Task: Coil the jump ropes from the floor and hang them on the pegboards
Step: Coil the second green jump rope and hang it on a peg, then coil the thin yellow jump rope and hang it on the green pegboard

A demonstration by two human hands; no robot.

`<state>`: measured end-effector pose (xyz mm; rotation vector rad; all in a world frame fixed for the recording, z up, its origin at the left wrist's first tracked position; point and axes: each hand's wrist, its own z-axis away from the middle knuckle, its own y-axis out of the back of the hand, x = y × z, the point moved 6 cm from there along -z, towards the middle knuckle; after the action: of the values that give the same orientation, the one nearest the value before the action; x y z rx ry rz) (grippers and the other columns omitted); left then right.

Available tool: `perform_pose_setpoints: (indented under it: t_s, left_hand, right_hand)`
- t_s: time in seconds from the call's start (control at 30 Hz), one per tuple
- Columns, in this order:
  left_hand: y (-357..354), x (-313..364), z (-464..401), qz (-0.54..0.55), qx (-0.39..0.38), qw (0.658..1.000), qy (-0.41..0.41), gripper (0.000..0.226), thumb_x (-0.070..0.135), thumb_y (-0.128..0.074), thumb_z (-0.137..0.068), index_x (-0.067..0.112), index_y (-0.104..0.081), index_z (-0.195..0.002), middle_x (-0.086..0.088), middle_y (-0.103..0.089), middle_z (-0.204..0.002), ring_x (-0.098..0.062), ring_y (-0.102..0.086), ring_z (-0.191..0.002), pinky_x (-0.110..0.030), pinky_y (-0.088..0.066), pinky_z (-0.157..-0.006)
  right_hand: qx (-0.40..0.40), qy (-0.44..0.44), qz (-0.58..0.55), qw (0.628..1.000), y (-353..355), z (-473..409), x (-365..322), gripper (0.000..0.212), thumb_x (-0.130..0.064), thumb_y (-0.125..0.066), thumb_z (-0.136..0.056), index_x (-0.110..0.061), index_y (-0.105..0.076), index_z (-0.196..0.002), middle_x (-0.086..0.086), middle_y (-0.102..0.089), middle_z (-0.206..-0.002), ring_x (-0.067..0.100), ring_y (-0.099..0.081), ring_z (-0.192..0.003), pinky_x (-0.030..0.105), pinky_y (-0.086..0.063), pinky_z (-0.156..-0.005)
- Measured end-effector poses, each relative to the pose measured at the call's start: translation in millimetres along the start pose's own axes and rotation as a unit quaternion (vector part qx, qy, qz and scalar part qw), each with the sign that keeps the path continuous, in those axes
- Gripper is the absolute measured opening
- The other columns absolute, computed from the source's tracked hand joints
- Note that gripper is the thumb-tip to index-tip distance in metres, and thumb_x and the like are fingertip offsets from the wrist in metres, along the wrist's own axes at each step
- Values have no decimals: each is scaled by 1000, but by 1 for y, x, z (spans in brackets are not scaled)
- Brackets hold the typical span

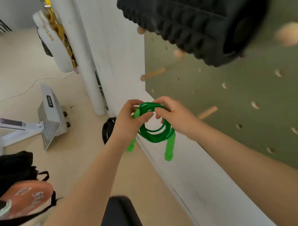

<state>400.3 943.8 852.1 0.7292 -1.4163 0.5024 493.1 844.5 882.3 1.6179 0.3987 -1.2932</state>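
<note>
A green jump rope [155, 133] is wound into a coil of several loops and held in front of me, near the lower left corner of the olive green pegboard [240, 110]. My left hand [128, 121] grips the coil's top left, with one green handle passing through the fist and hanging below it. My right hand [173, 115] pinches the coil's top right. The second green handle [168, 151] dangles under the coil. A bare wooden peg [207, 112] sticks out of the pegboard just right of my right hand.
A black ridged foam roller [197, 14] rests on pegs high on the board, with more wooden pegs [153, 73] around it. On the floor stand a white machine base [48, 116], a black weight plate [108, 128], a black bag with an orange plate [25, 197], and a dark bench [118, 225].
</note>
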Motion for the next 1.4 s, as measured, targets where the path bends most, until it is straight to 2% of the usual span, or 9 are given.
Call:
perform_pose_setpoints:
  t_s: [0.2, 0.37, 0.47, 0.63, 0.77, 0.9, 1.0, 1.1, 1.4]
  left_hand:
    - [29, -20, -140, 3, -44, 998, -51, 33, 4, -66, -81, 32, -52, -91, 7, -60, -93, -13, -58, -74, -21, -47, -69]
    - [15, -28, -210, -40, -76, 985, -147, 28, 5, -64, -82, 26, -56, -98, 13, -61, -89, 4, -55, -71, -12, -44, -70]
    - [-10, -32, -234, -31, -124, 977, -169, 28, 3, -62, -83, 24, -57, -102, 12, -61, -92, 5, -56, -81, -12, -44, -78]
    - [-41, -16, -263, -72, -208, 963, -158, 28, 7, -67, -82, 12, -66, -109, 8, -63, -95, -9, -59, -90, -17, -46, -88]
    - [-53, -5, -271, -269, -245, 923, -122, 42, 15, -57, -88, 22, -55, -129, -4, -60, -125, -23, -55, -114, -35, -43, -100]
    - [-54, 7, -239, -324, -176, 917, -155, 63, 22, -52, -91, 16, -24, -147, -10, -35, -147, -32, -32, -134, -38, -27, -109]
    - [-39, 20, -196, -280, -49, 917, -279, 49, 12, -49, -87, 7, -43, -136, -13, -43, -140, -35, -33, -130, -36, -23, -108]
    - [-39, 31, -136, -249, -37, 911, -327, 44, 20, -37, -81, 3, -60, -115, -15, -58, -120, -38, -46, -114, -35, -33, -98]
    - [-80, 31, 68, -238, -29, 941, -238, 28, 0, -47, -89, 2, -59, -115, -14, -60, -113, -28, -58, -99, -24, -39, -84]
  right_hand:
    - [130, 10, -49, 990, -8, -124, 7, 19, -10, -52, -92, -25, -51, -103, -6, -62, -102, 11, -59, -94, 30, -47, -88]
    - [194, -21, 69, 978, 3, -165, 21, 16, -21, -59, -89, -25, -46, -96, -11, -61, -87, 6, -58, -78, 17, -45, -66]
    - [230, -61, 252, 938, 19, -171, 25, 17, -23, -54, -91, -24, -42, -102, -1, -60, -98, 21, -55, -84, 35, -46, -69]
    - [284, -118, 415, 856, 43, -175, 28, 27, -23, -54, -93, -13, -42, -115, 6, -55, -118, 28, -55, -104, 34, -37, -67]
    - [255, -104, 531, 801, 39, -170, 25, 37, -33, -53, -93, -11, -39, -120, 7, -50, -124, 28, -59, -98, 31, -37, -60]
    - [223, -93, 476, 846, 38, -139, 17, 40, -36, -52, -93, -14, -41, -123, 5, -40, -135, 29, -55, -106, 34, -42, -70]
    - [195, -54, 418, 886, 31, -115, 3, 28, -33, -49, -94, -17, -48, -117, 3, -52, -122, 26, -56, -105, 36, -44, -76]
    - [178, -29, 387, 904, 32, -69, -12, 21, -30, -47, -93, -19, -53, -110, 4, -63, -109, 28, -58, -98, 38, -48, -78]
    - [99, 64, 397, 910, 53, 124, -12, 19, -29, -44, -94, -18, -57, -104, 5, -67, -96, 30, -60, -89, 38, -51, -74]
